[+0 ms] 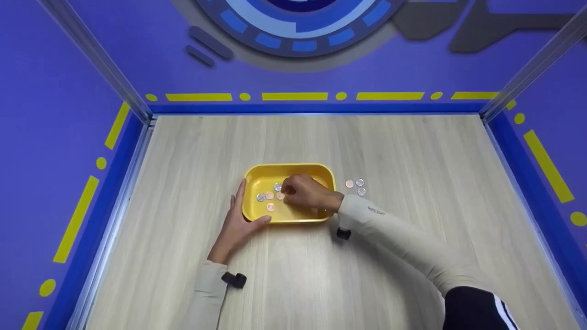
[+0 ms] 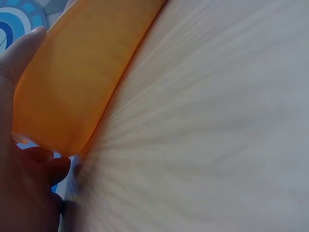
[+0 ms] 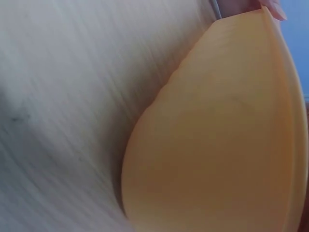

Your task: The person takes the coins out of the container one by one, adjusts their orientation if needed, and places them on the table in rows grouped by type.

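Note:
A yellow plastic tray (image 1: 298, 221) with rounded corners lies on the wooden table. My left hand (image 1: 237, 225) grips its near left corner, the thumb at the front rim and the fingers along the left wall. In the left wrist view the thumb and fingers bracket the tray's outer wall (image 2: 82, 72). My right hand (image 1: 306, 191) reaches over the right side into the tray with bent fingers. Its fingertips are beside a copper coin (image 1: 280, 195); whether they pinch a coin is hidden. Several more coins, such as a silver coin (image 1: 261, 197), lie on the tray's floor.
To the tray's right, a copper coin (image 1: 349, 184) and two silver coins (image 1: 360, 187) lie on the table (image 1: 293, 279). Blue panels (image 1: 293, 82) with yellow marks stand along the back and both sides. The right forearm crosses the table's right part.

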{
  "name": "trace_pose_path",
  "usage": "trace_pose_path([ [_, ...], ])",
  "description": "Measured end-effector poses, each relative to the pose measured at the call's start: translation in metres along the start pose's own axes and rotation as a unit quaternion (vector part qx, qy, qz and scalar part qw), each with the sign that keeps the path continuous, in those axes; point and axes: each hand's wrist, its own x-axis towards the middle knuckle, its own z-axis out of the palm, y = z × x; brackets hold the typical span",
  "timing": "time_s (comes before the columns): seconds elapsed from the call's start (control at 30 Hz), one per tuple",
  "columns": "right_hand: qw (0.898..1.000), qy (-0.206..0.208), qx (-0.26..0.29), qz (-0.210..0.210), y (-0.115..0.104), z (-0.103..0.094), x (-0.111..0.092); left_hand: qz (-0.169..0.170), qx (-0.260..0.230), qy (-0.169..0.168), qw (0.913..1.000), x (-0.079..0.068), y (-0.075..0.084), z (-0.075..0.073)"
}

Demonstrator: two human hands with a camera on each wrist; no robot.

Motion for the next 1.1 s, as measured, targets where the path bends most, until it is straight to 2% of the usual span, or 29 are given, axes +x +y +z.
trace_pose_path([
  [0.1,1.000,0.003,-0.011,0.001,-0.001,0.002,0.003,-0.007,0.000,-0.001,1.0000,0.000,0.001,0.001],
  [0.57,0.999,0.007,-0.031,0.020,-0.009,0.003,0.004,0.003,0.005,0.000,1.0000,0.002,0.004,0.003],
  [0.83,0.999,0.028,-0.017,0.008,-0.011,0.002,-0.008,-0.012,-0.001,-0.002,0.9999,0.000,0.003,0.003],
  [1.1,0.999,0.050,0.010,0.012,-0.012,-0.011,-0.023,-0.012,0.002,0.005,0.9999,-0.001,0.001,0.000],
])
